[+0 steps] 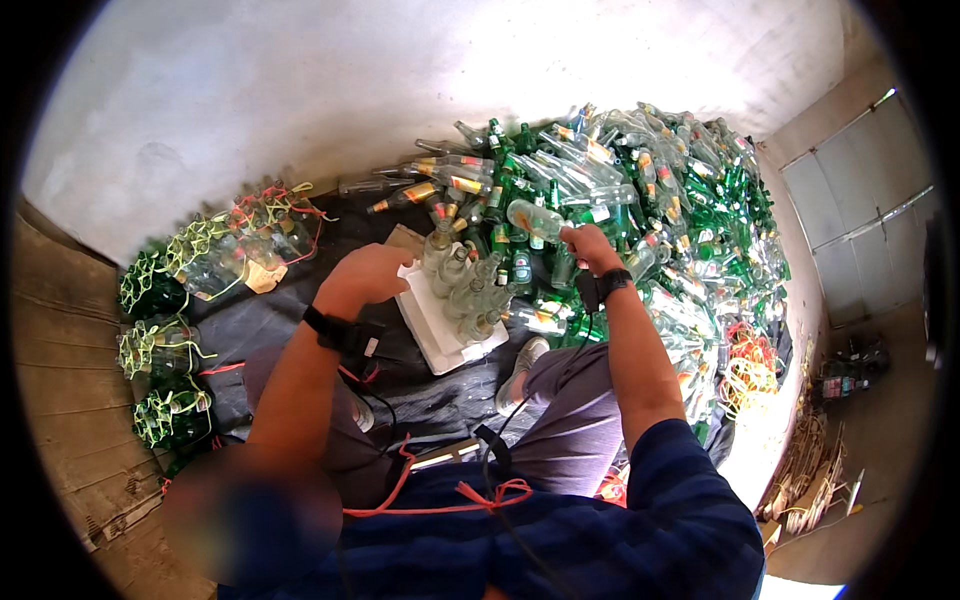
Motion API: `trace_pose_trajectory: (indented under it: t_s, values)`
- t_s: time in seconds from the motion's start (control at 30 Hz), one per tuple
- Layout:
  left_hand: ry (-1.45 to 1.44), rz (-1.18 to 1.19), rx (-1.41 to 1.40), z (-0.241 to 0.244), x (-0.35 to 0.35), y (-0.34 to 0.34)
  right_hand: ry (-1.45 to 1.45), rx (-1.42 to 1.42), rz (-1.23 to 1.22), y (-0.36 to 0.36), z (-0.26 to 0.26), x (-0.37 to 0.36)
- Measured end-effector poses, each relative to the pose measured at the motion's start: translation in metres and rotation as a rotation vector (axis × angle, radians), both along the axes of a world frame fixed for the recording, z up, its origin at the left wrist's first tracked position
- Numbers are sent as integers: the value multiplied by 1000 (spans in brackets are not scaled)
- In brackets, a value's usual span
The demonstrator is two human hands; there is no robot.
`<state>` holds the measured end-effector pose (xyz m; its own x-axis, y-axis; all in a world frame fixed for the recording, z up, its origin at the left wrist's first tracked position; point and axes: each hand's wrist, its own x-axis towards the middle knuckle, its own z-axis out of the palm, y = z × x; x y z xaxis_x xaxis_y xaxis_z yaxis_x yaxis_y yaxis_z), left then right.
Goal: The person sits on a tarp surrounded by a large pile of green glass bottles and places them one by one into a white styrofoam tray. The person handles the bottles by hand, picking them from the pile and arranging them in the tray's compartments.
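Note:
My right hand (592,249) is closed around one end of a clear glass bottle (534,219), which lies nearly level over the pile and points left. Between my legs is a shallow white tray (431,341), with several clear glass bottles (469,289) standing upright and close together on it. The fingers of my left hand (367,276) are bent at the tray's upper left corner. Whether they grip its edge or only rest by it, I cannot tell.
A large heap of loose green and clear bottles (570,172) spreads along the wall. Bottle bundles tied with yellow-green cord (199,240) stand at left. Tangled red and yellow cord (750,371) lies at right. A black sheet (255,322) covers the floor. Cables hang from my wrists.

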<state>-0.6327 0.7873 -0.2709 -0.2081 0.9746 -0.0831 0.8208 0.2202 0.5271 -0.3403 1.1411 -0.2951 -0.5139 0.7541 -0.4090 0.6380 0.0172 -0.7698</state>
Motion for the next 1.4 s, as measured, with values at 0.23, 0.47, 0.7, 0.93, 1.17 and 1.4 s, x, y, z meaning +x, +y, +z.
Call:
trace_pose_trajectory:
  t_s: [0.23,0.47,0.7,0.93,1.17,1.4]
  values:
    - [13,20,-6,6,-1,-3,-293,578,114,7,-37,-43]
    - [33,7,-112,10,4,3,-249,539,208,12,-36,-67]
    - [54,18,-114,4,3,-1,-208,660,329,-23,-29,-104]
    - [84,30,-100,5,6,1,-204,586,459,-55,-25,-121]
    - [79,34,-71,2,5,-2,-212,633,528,-66,-37,-127]
    - [82,26,-104,7,7,-3,-240,677,584,-69,-51,-144]
